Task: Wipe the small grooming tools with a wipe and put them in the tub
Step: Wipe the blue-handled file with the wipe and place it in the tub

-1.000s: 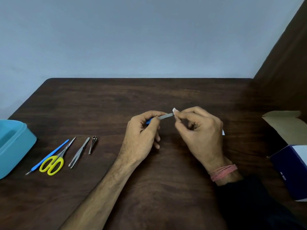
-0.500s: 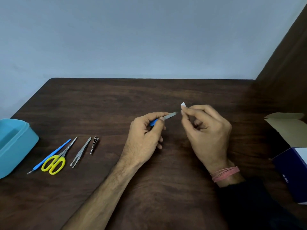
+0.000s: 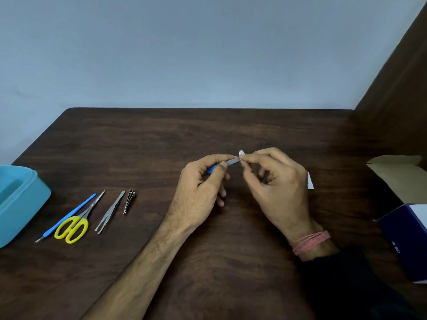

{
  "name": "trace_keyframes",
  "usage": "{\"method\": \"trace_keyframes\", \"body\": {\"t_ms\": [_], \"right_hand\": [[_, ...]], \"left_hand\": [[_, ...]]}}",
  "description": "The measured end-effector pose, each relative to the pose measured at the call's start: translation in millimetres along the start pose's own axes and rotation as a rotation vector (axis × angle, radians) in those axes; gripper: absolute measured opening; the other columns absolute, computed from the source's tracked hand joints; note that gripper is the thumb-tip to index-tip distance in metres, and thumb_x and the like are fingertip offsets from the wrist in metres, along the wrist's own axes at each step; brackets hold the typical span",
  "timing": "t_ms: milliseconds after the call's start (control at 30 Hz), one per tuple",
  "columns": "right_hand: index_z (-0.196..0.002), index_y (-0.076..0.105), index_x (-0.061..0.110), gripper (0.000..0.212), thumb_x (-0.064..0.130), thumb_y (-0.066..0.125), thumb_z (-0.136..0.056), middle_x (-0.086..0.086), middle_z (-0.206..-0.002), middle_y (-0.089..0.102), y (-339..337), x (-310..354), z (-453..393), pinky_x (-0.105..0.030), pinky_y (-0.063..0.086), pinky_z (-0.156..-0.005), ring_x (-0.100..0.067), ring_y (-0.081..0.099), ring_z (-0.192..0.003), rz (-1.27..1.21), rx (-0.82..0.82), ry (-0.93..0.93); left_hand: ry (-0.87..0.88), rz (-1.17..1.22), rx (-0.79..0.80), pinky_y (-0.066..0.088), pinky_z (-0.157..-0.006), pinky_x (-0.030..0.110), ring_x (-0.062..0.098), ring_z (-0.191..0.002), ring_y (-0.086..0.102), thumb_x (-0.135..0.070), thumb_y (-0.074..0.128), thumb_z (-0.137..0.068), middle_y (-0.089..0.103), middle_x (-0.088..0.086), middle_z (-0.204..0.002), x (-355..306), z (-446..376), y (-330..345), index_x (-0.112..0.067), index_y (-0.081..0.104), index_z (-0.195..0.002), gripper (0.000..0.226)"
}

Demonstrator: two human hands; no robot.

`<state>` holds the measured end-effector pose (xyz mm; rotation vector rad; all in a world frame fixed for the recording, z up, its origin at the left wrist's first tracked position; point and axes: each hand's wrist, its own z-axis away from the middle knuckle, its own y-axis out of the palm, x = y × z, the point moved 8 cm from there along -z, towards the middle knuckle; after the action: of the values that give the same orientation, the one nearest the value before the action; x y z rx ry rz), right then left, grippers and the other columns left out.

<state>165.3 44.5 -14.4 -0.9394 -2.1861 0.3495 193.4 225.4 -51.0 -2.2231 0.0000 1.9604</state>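
We see two bare hands above a dark wooden surface (image 3: pixel 208 135): the left hand (image 3: pixel 201 188) pinches the blue handle of a small metal nail file (image 3: pixel 232 161), and the right hand (image 3: pixel 277 181) pinches a white wipe (image 3: pixel 241 154) around the file's tip. Left of the nail file lie nail clippers (image 3: pixel 129 200), tweezers (image 3: pixel 109 212), yellow-handled scissors (image 3: pixel 74 225) and a blue cuticle tool (image 3: pixel 67 215); farther left of it sits the blue tub (image 3: pixel 20 204)
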Motion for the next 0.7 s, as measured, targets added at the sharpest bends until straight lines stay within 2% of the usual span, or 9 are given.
{"method": "trace_keyframes", "body": {"t_ms": [333, 700], "right_hand": [[-0.109, 0.086, 0.018, 0.014, 0.014, 0.081, -0.097, 0.010, -0.104, 0.074, 0.0, 2.0, 0.8, -0.031, 0.056, -0.059, -0.010, 0.061, -0.063, -0.033, -0.019, 0.018], [-0.108, 0.086, 0.018, 0.014, 0.012, 0.082, -0.096, 0.010, -0.106, 0.076, 0.6, 4.6, 4.0, -0.025, 0.055, -0.062, -0.008, 0.062, -0.066, -0.053, -0.006, 0.007]], "left_hand": [[0.008, 0.013, 0.012, 0.058, -0.051, 0.031, 0.015, -0.064, 0.065, -0.016, 0.057, -0.115, 0.072, -0.002, -0.087, -2.6, 0.2, 0.8, -0.022, 0.081, -0.127, 0.028], [0.022, 0.024, 0.036, 0.058, -0.052, 0.030, 0.013, -0.066, 0.066, -0.016, 0.057, -0.116, 0.073, -0.005, -0.090, -4.5, 0.5, 2.0, -0.022, 0.080, -0.129, 0.028]]}}
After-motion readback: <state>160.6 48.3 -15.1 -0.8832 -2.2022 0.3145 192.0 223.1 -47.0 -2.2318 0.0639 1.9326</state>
